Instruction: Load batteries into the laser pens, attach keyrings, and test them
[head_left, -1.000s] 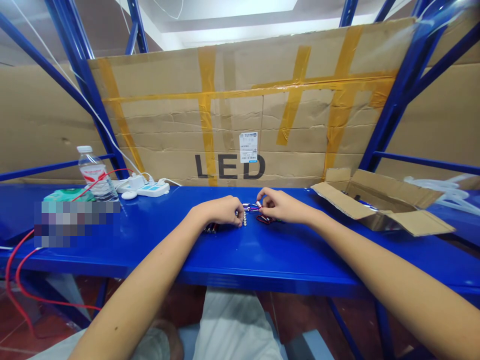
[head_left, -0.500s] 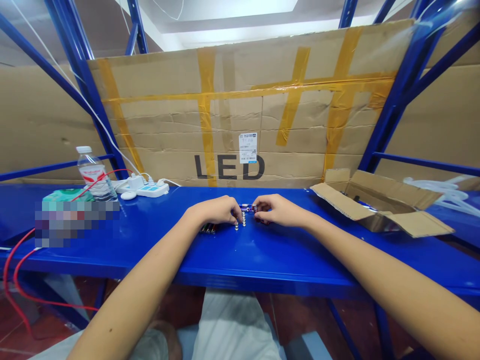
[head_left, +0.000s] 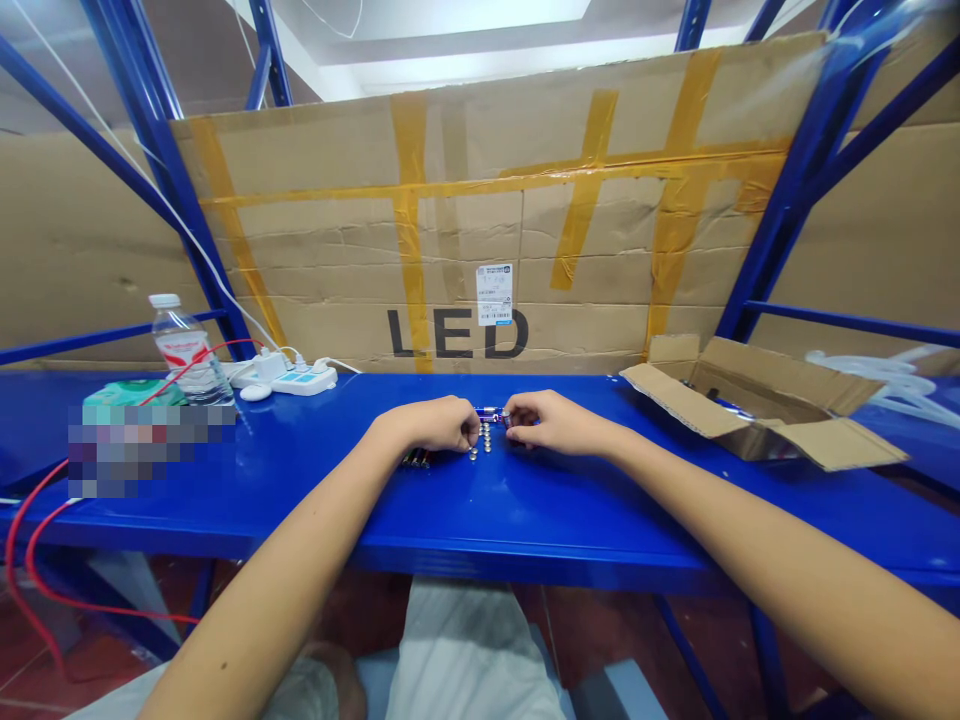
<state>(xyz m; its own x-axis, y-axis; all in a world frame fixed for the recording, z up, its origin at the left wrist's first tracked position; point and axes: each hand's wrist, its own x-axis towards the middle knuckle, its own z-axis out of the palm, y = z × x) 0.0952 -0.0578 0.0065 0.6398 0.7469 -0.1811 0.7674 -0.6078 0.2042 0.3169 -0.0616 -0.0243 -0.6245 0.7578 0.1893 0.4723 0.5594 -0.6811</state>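
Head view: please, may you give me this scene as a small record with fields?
Left hand: fingers curled beside small silvery pieces; grip unclear
Right hand: fingertips at shiny blue-purple pieces; grip unclear
Near left hand: thin dark pieces
Surface: blue tabletop
Left side: bottle, white power strip
Right side: open cardboard box
Behind: large cardboard panel marked LED

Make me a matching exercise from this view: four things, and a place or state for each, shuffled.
Things:
1. Bottle
2. Silver pieces
3. Box
4. Label

Places or states:
A. Stuck on the upright cardboard
B. Flaps open, right of the hands
C. White-capped, left of the hands
D. On the table, between left hand and right hand

Pairs: 1-C, 2-D, 3-B, 4-A
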